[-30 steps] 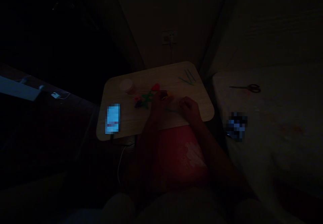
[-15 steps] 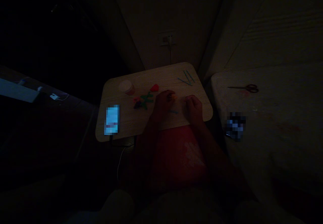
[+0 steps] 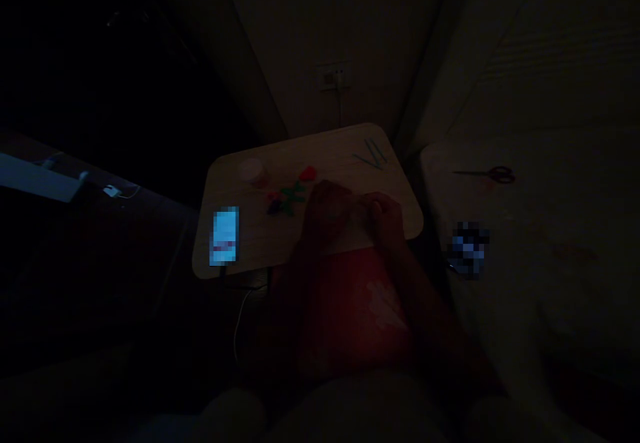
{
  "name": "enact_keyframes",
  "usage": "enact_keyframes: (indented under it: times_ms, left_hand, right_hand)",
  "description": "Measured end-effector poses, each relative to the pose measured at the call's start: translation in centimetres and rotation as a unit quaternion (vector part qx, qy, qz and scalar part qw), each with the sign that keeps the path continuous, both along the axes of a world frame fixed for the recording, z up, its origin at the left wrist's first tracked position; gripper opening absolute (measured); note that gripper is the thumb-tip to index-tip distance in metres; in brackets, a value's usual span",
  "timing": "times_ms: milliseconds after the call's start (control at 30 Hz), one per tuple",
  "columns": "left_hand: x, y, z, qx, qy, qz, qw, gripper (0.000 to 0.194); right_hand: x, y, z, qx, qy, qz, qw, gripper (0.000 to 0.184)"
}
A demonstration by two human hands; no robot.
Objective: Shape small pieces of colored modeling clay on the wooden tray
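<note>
The scene is very dark. My left hand point(image 3: 327, 206) is low over the middle of the small table point(image 3: 280, 250), blurred, its fingers pointing toward my right hand; what lies under them is hidden. Closed with the fingers curled in, my right hand point(image 3: 385, 218) rests near the table's right side, and anything in it is too small or dark to make out. Just left of my left hand lie green clay-like pieces point(image 3: 293, 195), a red lump point(image 3: 308, 174), a dark lump point(image 3: 274, 207) and a pinkish piece point(image 3: 273, 195).
A round, pale-lidded tub point(image 3: 253, 171) stands at the table's back left, with a lit phone point(image 3: 225, 236) in front of it. Thin bluish sticks point(image 3: 370, 155) lie at the back right. Scissors point(image 3: 493, 174) rest on the pale surface to the right. A plugged wall socket point(image 3: 334, 76) is behind.
My left hand has shifted and flattened to the right, nearer my right hand. The small orange piece by its fingers and the short bluish stick beneath are now out of sight.
</note>
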State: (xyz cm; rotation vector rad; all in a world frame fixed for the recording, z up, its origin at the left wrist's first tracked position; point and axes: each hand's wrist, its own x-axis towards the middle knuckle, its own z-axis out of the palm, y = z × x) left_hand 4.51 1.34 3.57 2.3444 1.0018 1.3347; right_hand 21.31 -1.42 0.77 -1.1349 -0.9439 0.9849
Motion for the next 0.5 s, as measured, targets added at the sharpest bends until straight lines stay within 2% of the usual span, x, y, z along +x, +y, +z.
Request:
enact_keyframes:
  times_ms: [100,300,400,500]
  left_hand:
    - [0.4,-1.5,0.4,-0.061,-0.026,-0.022,0.998,0.023]
    - [0.2,-2.0,0.3,-0.125,-0.129,0.02,0.983,0.028]
    - [0.3,-1.8,0.1,-0.131,-0.149,0.026,0.98,0.032]
    - [0.4,-1.8,-0.3,-0.125,-0.186,0.026,0.974,0.03]
  right_hand:
    - [-1.0,-0.6,0.7,-0.001,0.058,0.06,0.997,0.029]
    - [-2.0,-1.1,1.4,-0.058,0.114,0.143,0.981,0.05]
    - [-1.9,-1.4,1.6,-0.065,0.126,0.162,0.977,0.051]
    - [-1.8,-1.5,1.6,-0.06,0.121,0.146,0.98,0.046]
